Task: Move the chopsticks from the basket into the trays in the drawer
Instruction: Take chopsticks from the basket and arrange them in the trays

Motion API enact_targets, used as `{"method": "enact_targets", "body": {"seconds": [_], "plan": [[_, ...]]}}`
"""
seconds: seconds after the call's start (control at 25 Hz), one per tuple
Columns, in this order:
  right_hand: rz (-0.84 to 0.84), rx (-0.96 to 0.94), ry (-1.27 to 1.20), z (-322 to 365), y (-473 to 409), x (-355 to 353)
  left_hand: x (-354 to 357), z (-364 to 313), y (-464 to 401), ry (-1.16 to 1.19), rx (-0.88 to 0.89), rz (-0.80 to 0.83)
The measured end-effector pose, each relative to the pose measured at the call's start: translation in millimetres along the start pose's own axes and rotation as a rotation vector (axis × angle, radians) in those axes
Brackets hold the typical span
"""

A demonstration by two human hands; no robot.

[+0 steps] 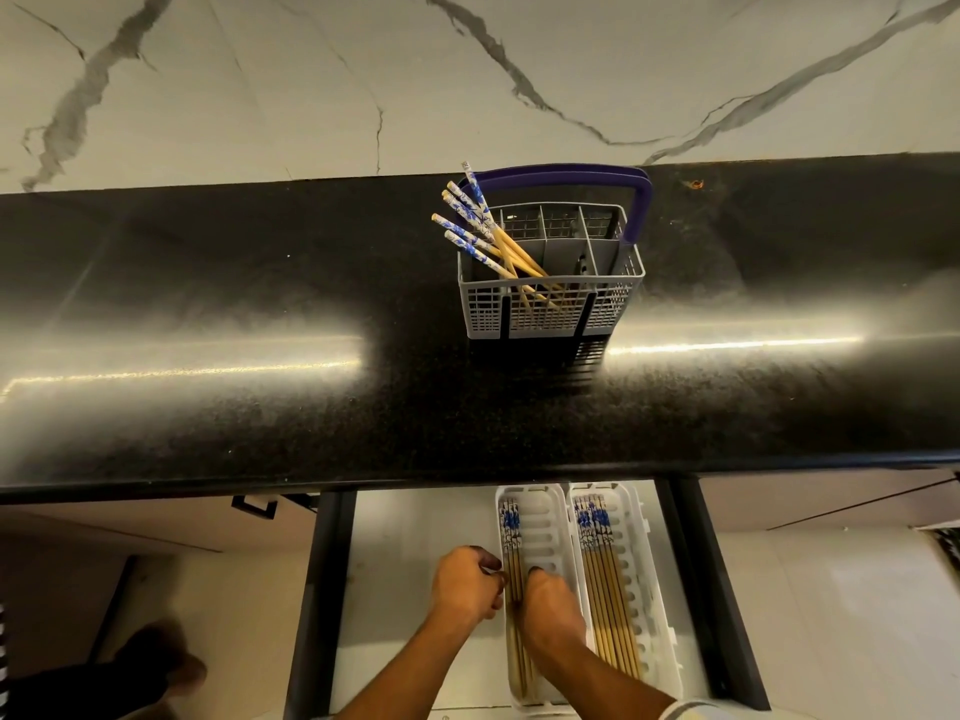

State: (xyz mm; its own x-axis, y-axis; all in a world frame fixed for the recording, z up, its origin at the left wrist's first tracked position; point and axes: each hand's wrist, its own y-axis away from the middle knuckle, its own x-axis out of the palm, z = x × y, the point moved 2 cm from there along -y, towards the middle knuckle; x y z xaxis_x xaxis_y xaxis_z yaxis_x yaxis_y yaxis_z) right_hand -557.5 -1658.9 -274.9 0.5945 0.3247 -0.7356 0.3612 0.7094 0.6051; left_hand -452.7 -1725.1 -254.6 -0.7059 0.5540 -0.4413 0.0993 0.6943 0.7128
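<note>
Holding five chopsticks (480, 228), basket (550, 309); two trays (550, 517); left hand (465, 584) curled, right hand (550, 610) unclear.

We see a dim, warm scene: two bright glare streaks cross the black countertop (208, 356), its far side falls dark, wide-angle bending curves the edges, and the lower-left corner blurs.

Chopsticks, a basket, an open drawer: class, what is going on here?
A person is sorting chopsticks into two white trays in an open drawer. Both hands are down at the left tray: the left hand at its edge, the right hand inside on the chopsticks there. The right tray already holds a row. Several chopsticks still stand in the grey basket on the black counter.
</note>
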Motion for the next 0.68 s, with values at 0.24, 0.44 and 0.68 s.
{"method": "enact_targets", "body": {"seconds": [0.24,0.44,0.68], "plan": [[-0.007,-0.009,0.014,1,-3,-4,0,-1,0,0.01,-0.008,-0.014],[-0.014,-0.026,0.043,1,-2,-5,0,0,1,-0.011,-0.003,-0.019],[-0.027,-0.08,-0.071,5,10,-23,-3,0,9,-0.095,0.08,-0.065]]}}
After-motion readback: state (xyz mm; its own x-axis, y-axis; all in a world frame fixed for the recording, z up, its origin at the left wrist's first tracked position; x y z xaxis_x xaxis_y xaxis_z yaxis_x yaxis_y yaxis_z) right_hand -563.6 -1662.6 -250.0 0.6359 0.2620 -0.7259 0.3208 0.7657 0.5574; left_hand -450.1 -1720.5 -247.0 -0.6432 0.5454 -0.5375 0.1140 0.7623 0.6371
